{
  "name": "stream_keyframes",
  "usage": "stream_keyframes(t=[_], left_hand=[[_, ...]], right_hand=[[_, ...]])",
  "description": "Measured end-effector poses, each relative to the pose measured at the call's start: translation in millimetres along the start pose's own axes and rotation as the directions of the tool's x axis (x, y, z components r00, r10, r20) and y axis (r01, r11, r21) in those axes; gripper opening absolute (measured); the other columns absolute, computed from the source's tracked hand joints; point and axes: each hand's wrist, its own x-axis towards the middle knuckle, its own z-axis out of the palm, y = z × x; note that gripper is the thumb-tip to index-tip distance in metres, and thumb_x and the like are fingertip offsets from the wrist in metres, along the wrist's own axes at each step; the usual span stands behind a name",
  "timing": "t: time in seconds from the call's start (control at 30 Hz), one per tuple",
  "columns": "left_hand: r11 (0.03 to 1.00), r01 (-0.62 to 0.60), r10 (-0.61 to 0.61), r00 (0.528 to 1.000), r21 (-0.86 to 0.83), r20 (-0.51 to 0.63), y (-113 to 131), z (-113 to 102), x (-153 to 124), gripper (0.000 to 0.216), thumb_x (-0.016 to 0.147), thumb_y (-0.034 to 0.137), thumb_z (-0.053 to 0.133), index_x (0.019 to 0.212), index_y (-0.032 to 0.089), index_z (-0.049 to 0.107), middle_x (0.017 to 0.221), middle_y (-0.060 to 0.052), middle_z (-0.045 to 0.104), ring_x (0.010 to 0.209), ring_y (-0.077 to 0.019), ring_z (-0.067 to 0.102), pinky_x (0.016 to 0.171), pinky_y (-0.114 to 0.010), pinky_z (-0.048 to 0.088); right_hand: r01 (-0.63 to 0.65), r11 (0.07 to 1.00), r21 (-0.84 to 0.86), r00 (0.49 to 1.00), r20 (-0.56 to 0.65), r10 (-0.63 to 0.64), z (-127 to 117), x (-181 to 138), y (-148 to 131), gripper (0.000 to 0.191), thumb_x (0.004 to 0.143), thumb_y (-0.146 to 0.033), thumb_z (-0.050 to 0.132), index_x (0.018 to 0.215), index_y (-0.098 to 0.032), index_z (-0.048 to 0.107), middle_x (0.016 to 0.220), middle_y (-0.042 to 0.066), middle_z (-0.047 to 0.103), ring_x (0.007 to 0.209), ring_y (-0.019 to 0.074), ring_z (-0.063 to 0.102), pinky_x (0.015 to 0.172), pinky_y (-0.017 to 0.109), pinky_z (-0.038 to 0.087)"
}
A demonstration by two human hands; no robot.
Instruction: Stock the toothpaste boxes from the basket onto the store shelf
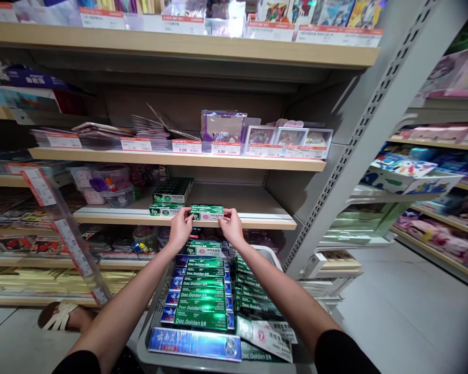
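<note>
Between my two hands is a small stack of green-and-white toothpaste boxes (pixel 206 212), held level at the front edge of the lower shelf (pixel 242 200). My left hand (pixel 180 228) pinches the left end, and my right hand (pixel 231 227) pinches the right end. Just left of it on that shelf sits a pile of similar green boxes (pixel 172 192). Below my forearms stands a grey basket (pixel 143 340) with rows of green "Doc.Golden" boxes (pixel 203 296) over blue ones. A long blue box (pixel 195 344) lies across its near end.
Clear plastic tubs (pixel 115 184) stand on the shelf at left. Above runs a shelf edge (pixel 257 162) with price tags and small packets. A slotted grey upright (pixel 343 156) rises at right. A slanted strip of price labels (pixel 68 234) juts out at left. A sandalled foot (pixel 64 317) shows below.
</note>
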Motion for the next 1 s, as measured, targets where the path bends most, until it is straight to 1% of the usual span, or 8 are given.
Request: stream_keyframes(t=[0.17, 0.37, 0.5, 0.63, 0.7, 0.83, 0.93, 1.0], left_hand=[[0.991, -0.060, 0.056, 0.998, 0.119, 0.033, -7, 1, 6, 0.023, 0.088, 0.027, 0.054, 0.109, 0.019, 0.059, 0.100, -0.011, 0.070, 0.095, -0.0255, 0.068, 0.086, -0.041, 0.053], [0.979, -0.072, 0.065, 0.997, 0.190, 0.045, -10, 4, 15, 0.023, 0.088, 0.025, 0.052, 0.109, 0.018, 0.059, 0.098, -0.012, 0.070, 0.095, -0.0261, 0.068, 0.086, -0.041, 0.053], [0.980, -0.066, 0.057, 0.997, 0.187, 0.055, -10, 5, 18, 0.023, 0.088, 0.025, 0.052, 0.109, 0.018, 0.058, 0.098, -0.011, 0.070, 0.095, -0.0260, 0.068, 0.086, -0.041, 0.052], [0.984, -0.056, 0.047, 0.997, 0.167, 0.057, -8, 5, 18, 0.023, 0.088, 0.025, 0.052, 0.109, 0.018, 0.059, 0.098, -0.011, 0.070, 0.096, -0.0259, 0.068, 0.087, -0.042, 0.053], [0.988, -0.045, 0.036, 0.997, 0.146, 0.067, -8, 6, 17, 0.028, 0.087, 0.024, 0.054, 0.113, 0.017, 0.058, 0.102, -0.012, 0.069, 0.099, -0.0261, 0.067, 0.088, -0.042, 0.053], [0.996, -0.043, 0.036, 0.996, 0.081, 0.075, -10, 6, 12, 0.047, 0.082, 0.024, 0.061, 0.128, 0.017, 0.052, 0.116, -0.015, 0.065, 0.108, -0.0278, 0.064, 0.095, -0.044, 0.050], [0.999, -0.046, 0.044, 0.997, 0.026, 0.066, -10, 4, 6, 0.051, 0.079, 0.023, 0.063, 0.129, 0.018, 0.052, 0.118, -0.014, 0.065, 0.111, -0.0281, 0.062, 0.099, -0.045, 0.048], [0.999, -0.041, 0.040, 0.997, 0.019, 0.068, -8, -1, -1, 0.052, 0.079, 0.024, 0.063, 0.130, 0.019, 0.052, 0.119, -0.014, 0.065, 0.112, -0.0284, 0.062, 0.100, -0.045, 0.048]], right_hand=[[0.015, 1.000, -0.007, 1.000, -0.006, -0.015, 1, 5, 1, 0.023, 0.078, -0.029, 0.060, 0.098, -0.021, 0.052, 0.104, 0.009, 0.063, 0.094, 0.0214, 0.065, 0.088, 0.040, 0.054], [-0.005, 1.000, -0.019, 1.000, -0.006, 0.005, 1, 11, -1, 0.022, 0.080, -0.029, 0.059, 0.097, -0.020, 0.050, 0.103, 0.011, 0.062, 0.093, 0.0242, 0.066, 0.085, 0.041, 0.055], [-0.017, 0.999, -0.031, 1.000, -0.008, 0.016, 1, 12, -1, 0.020, 0.080, -0.029, 0.060, 0.095, -0.020, 0.051, 0.101, 0.011, 0.062, 0.093, 0.0244, 0.066, 0.085, 0.041, 0.056], [-0.002, 0.999, -0.040, 1.000, -0.031, 0.001, 2, 13, 0, 0.021, 0.079, -0.029, 0.061, 0.095, -0.021, 0.051, 0.099, 0.009, 0.063, 0.091, 0.0232, 0.065, 0.086, 0.042, 0.056], [-0.005, 1.000, -0.008, 0.999, -0.033, 0.004, 3, 13, 2, 0.022, 0.079, -0.030, 0.062, 0.096, -0.021, 0.051, 0.100, 0.009, 0.063, 0.092, 0.0227, 0.065, 0.087, 0.041, 0.055], [-0.042, 0.997, 0.070, 0.999, -0.015, 0.044, 3, 13, 7, 0.028, 0.076, -0.030, 0.064, 0.099, -0.020, 0.051, 0.107, 0.010, 0.062, 0.100, 0.0227, 0.065, 0.092, 0.041, 0.054], [-0.043, 0.991, 0.124, 0.999, -0.005, 0.044, 2, 13, 9, 0.033, 0.075, -0.032, 0.066, 0.101, -0.020, 0.050, 0.112, 0.011, 0.060, 0.108, 0.0223, 0.063, 0.098, 0.040, 0.051], [-0.046, 0.981, 0.187, 0.999, -0.017, 0.050, 1, 9, 8, 0.034, 0.074, -0.032, 0.066, 0.101, -0.021, 0.049, 0.114, 0.011, 0.060, 0.110, 0.0217, 0.062, 0.101, 0.041, 0.049]])
